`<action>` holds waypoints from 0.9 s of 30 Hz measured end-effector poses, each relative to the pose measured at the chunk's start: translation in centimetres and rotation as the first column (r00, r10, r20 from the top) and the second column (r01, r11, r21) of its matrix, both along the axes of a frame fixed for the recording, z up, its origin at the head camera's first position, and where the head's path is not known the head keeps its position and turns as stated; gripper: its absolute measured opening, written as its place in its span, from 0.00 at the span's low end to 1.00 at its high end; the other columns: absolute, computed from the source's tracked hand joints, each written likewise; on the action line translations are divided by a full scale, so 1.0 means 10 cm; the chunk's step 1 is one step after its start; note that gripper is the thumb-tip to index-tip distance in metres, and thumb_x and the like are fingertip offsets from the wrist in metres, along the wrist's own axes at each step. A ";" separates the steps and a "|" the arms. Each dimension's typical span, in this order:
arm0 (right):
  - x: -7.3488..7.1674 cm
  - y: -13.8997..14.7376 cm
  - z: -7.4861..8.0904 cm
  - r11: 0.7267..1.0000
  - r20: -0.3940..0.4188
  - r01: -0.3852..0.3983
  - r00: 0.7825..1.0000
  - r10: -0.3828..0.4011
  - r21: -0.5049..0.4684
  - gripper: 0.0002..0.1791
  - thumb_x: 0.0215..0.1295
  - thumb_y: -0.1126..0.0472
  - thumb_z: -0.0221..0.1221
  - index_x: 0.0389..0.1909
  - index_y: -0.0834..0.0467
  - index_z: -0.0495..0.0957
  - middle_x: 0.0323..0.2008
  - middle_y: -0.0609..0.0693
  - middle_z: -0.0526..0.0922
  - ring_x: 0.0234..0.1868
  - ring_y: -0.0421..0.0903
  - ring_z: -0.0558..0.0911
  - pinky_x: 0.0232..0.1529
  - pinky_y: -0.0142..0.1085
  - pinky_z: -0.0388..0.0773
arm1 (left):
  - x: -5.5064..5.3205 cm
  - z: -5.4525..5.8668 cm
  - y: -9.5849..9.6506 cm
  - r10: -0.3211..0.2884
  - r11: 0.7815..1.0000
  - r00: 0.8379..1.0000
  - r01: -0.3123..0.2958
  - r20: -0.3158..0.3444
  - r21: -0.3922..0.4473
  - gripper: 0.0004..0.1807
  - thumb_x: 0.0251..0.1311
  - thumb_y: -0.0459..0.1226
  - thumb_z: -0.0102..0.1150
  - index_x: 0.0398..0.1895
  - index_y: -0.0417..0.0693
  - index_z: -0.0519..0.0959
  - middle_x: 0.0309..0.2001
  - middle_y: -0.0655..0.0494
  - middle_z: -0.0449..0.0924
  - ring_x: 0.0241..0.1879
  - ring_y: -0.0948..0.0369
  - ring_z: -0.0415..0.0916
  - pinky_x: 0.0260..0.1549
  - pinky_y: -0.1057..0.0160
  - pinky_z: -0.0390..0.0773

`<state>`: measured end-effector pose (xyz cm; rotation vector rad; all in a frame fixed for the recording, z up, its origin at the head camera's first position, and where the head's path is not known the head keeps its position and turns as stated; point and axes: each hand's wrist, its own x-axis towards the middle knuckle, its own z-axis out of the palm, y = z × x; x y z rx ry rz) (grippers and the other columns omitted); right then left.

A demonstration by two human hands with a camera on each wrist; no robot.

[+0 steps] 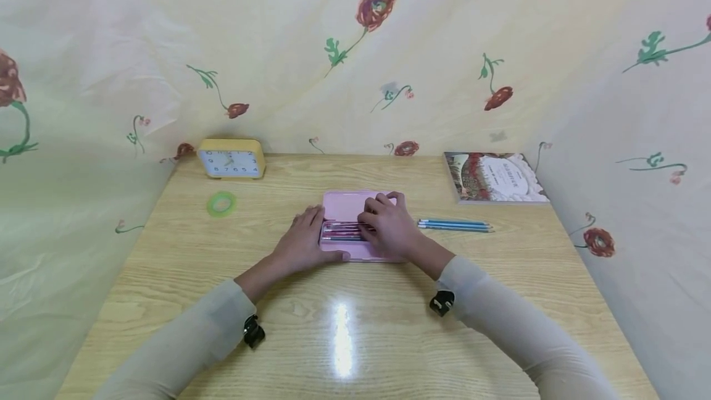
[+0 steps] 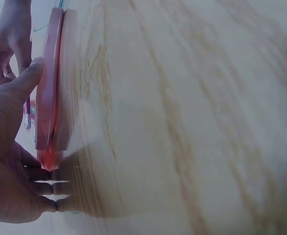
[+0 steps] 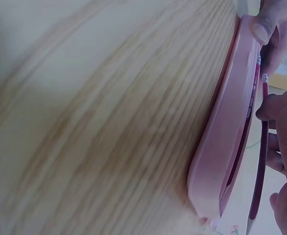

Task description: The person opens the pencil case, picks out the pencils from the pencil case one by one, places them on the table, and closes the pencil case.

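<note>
I see right hand (image 1: 386,222) pinching red pencil (image 3: 261,159) over open pink pencil case (image 1: 344,207) on wooden table (image 1: 294,187); left hand (image 1: 302,242), fingers extended, steadies case. Step: apparently pencil handling; next calls for firm pinch.

Head view: bright, even light; glare streak on the tabletop (image 1: 342,341) on near side of grip, fine detail under right hand (image 1: 386,221) mushy. Left wrist: dimmer, cool; left hand (image 2: 4,161) dark, shadow spilling past its fingertips (image 2: 46,204), glare clipped at frame edge well away from grip. Right wrist: hazy, pencil (image 3: 262,161) soft, area behind it washed pale.
</note>
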<state>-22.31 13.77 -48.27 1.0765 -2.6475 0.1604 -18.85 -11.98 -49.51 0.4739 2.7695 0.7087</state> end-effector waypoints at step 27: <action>-0.04 0.61 0.02 0.999 -0.169 -0.021 0.986 0.014 -0.036 0.06 0.65 0.56 0.79 0.40 0.48 0.92 0.42 0.50 0.83 0.46 0.54 0.78 0.62 0.71 0.77 | -0.01 -0.04 0.01 0.001 0.999 1.000 0.000 -0.017 0.042 0.75 0.56 0.73 0.74 0.91 0.40 0.47 0.90 0.38 0.51 0.91 0.41 0.45 0.91 0.41 0.45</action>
